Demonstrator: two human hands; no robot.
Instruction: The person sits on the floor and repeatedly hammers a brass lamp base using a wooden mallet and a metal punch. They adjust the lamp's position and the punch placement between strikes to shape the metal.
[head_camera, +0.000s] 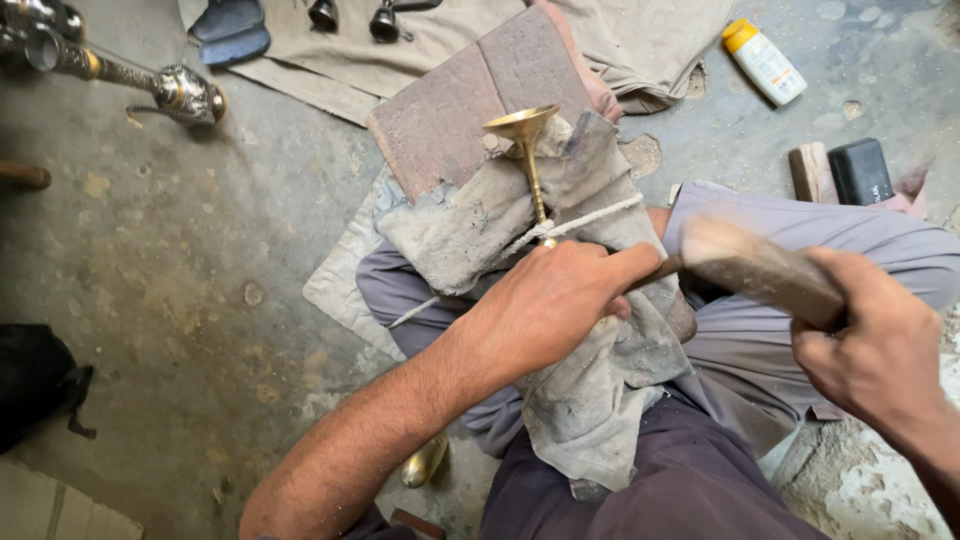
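I sit on the grey concrete floor, with my knees drawn up in grey trousers at about four o'clock. A flat reddish stone slab lies tilted across beige cloth at twelve o'clock. Over my lap and the slab's near edge lies a dusty grey rag, folded thick, with a white cord running across it.

My left hand sits at the centre, closed down on the rag, fingers curled and forefinger stretched towards three o'clock. It pins the lower end of a brass piece: a thin stem with a flared cup on top, standing nearly upright just above my knuckles, its cup before the slab.

My right hand, at four o'clock, is wrapped tight around a wooden mallet, whose blurred head points towards my left forefinger.

At ten o'clock lies an ornate metal fitting. At one o'clock lies a white bottle with a yellow cap, and at two o'clock a black block beside a small wood block.
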